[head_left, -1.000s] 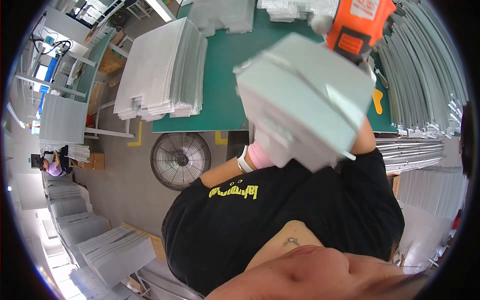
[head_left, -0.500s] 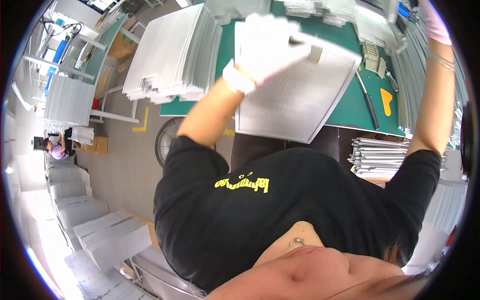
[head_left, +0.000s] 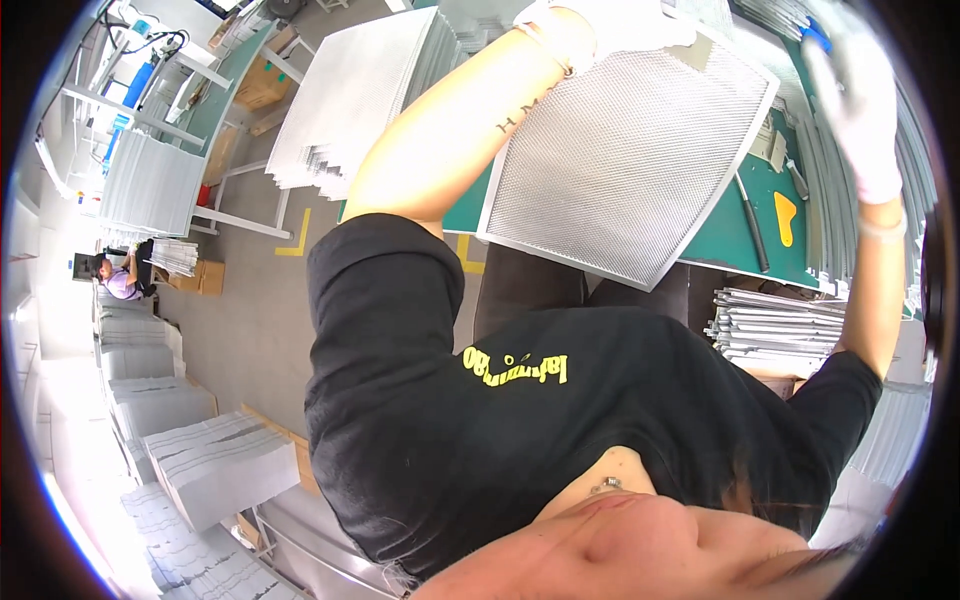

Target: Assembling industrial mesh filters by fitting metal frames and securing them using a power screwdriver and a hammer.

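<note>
A framed silver mesh panel [head_left: 610, 165] lies tilted on the green table, its near corner jutting past the front edge. My left hand [head_left: 625, 25], in a white glove, reaches over the panel's far edge. The top of the picture cuts it off, so its grip is hidden. A flat greyish patch [head_left: 692, 50] shows on the panel beside that hand. At the right, my gloved right hand [head_left: 868, 120] is raised over long metal strips [head_left: 835, 190], thumb apart from the fingers. The fingers are blurred, and I see nothing held. A blue object [head_left: 815, 35] is near its fingertips.
A tall stack of panels [head_left: 350, 90] stands left of the mesh panel. Right of it lie a black-handled tool [head_left: 752, 225], a yellow scraper-like piece [head_left: 785, 218] and a screwdriver [head_left: 797, 180]. Metal strips [head_left: 775, 325] are piled below the table's edge. A person [head_left: 125, 275] works far left.
My left hand has moved away and right across the panel's far edge. My right hand has come down nearer into view. The mesh panel has shifted right and turned slightly; the view has shifted too.
</note>
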`<state>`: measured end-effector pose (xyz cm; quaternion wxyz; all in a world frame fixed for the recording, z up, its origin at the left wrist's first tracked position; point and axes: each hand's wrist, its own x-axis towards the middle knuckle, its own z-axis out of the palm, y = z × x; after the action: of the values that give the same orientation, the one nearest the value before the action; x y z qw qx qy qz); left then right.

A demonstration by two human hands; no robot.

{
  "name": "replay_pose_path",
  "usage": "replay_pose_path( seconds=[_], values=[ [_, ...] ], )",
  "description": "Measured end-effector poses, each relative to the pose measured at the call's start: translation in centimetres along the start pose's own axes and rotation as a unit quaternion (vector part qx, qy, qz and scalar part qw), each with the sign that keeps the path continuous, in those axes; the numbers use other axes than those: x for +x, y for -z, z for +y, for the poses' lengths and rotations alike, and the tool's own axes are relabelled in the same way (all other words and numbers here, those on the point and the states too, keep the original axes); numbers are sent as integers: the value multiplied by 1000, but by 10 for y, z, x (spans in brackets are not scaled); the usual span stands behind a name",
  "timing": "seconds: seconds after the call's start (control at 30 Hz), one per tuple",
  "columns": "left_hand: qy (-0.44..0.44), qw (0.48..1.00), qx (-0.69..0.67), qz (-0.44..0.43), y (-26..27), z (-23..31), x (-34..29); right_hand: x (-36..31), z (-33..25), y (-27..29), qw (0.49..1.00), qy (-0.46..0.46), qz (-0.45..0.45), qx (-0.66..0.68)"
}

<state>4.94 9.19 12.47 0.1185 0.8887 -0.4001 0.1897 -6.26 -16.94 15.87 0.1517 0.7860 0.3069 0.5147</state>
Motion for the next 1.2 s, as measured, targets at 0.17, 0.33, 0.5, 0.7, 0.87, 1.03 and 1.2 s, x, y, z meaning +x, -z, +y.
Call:
replay_pose_path(
  seconds=[0.17,0.33,0.5,0.7,0.87,1.03,1.2],
  values=[
    [178,955,232,-39,-7,23,6,-70,-71,-7,968,-42,-190,159],
    [127,980,36,-149,-64,-93,2,-72,-160,17,871,-4,-311,381],
    [120,968,10,-218,-50,-139,-10,-119,-182,-32,939,-52,-130,315],
    [-143,961,-184,-152,3,-34,-39,-192,-227,-106,684,-547,19,482],
    [-245,963,-107,-23,-45,21,-59,-183,-206,-115,689,-486,-145,517],
    [-240,968,-70,17,-63,15,-35,-237,-166,-90,855,-445,-261,55],
    [-308,945,-93,57,-83,33,-16,-304,-150,-83,794,-499,-327,119]
  ],
)
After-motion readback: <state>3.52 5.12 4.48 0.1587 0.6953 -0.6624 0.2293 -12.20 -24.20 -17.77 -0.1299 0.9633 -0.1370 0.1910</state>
